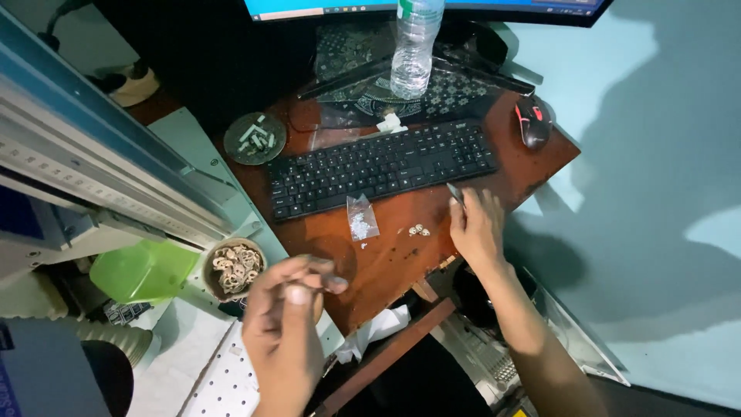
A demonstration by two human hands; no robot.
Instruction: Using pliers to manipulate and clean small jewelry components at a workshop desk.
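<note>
Cluttered wooden desk (386,262) beneath a monitor, keyboard (378,166) at centre. Left hand (285,324) raised near a bowl of pale rings (235,266), fingertips pinched together on something too small to tell. Right hand (477,228) resting at desk edge, pinching a thin grey sliver (455,193). Tiny loose rings (419,229) beside a small clear bag (360,218): likely light, rigid, easily scattered; best pinched singly at the rim.

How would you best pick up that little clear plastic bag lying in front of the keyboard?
Pinch the small clear bag at its upper edge, the end nearest the keyboard, coming from above. It lies flat on the wooden desk, and its white contents sit at the lower end, so the top looks like empty film that would fold between fingertips.
</note>
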